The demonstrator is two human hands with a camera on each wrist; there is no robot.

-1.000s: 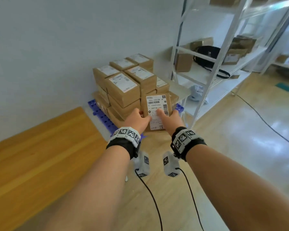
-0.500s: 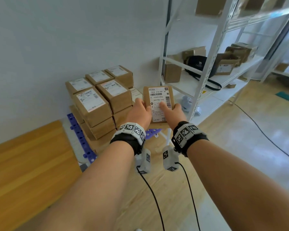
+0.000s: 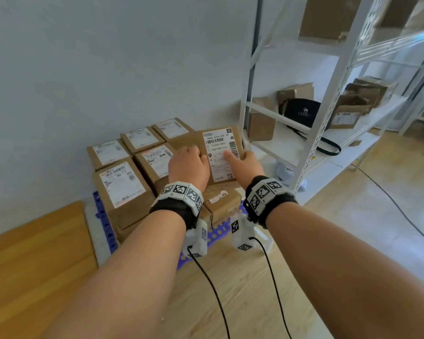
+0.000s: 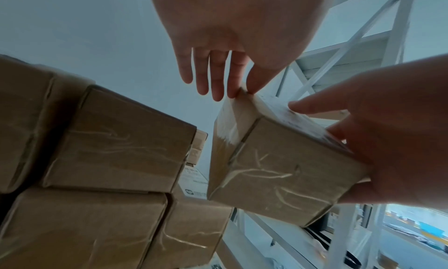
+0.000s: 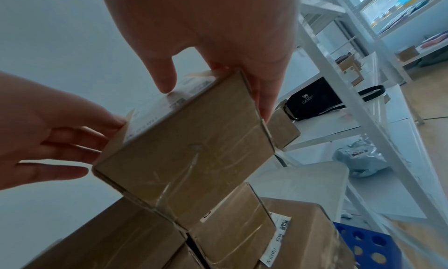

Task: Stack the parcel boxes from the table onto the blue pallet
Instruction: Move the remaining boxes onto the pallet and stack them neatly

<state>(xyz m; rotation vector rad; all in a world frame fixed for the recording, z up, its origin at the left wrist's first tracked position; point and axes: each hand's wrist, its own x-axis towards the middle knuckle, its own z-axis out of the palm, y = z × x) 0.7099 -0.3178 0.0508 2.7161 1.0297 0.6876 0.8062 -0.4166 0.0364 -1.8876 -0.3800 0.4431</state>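
A brown parcel box (image 3: 220, 152) with a white shipping label is held tilted at the right side of the stacked boxes (image 3: 123, 184), over the lower boxes there. My right hand (image 3: 245, 162) grips its right edge, thumb on the label and fingers down the side (image 5: 264, 100). My left hand (image 3: 189, 165) rests against its left side with straight fingers (image 4: 218, 78). The blue pallet (image 3: 103, 216) shows under the stack and at its front. In the right wrist view the box (image 5: 189, 148) hangs just over lower boxes (image 5: 242, 225); whether they touch is unclear.
A white metal shelf rack (image 3: 328, 113) stands close on the right, holding cardboard boxes and a black bag (image 3: 301, 111). The wall is right behind the stack. A wooden table (image 3: 22, 265) lies at the lower left. A black cable (image 3: 389, 199) runs across the floor.
Both hands have carried the labelled box forward and down, from mid-air near the rack to the stack's right side. The pallet now sits closer and more central in view.
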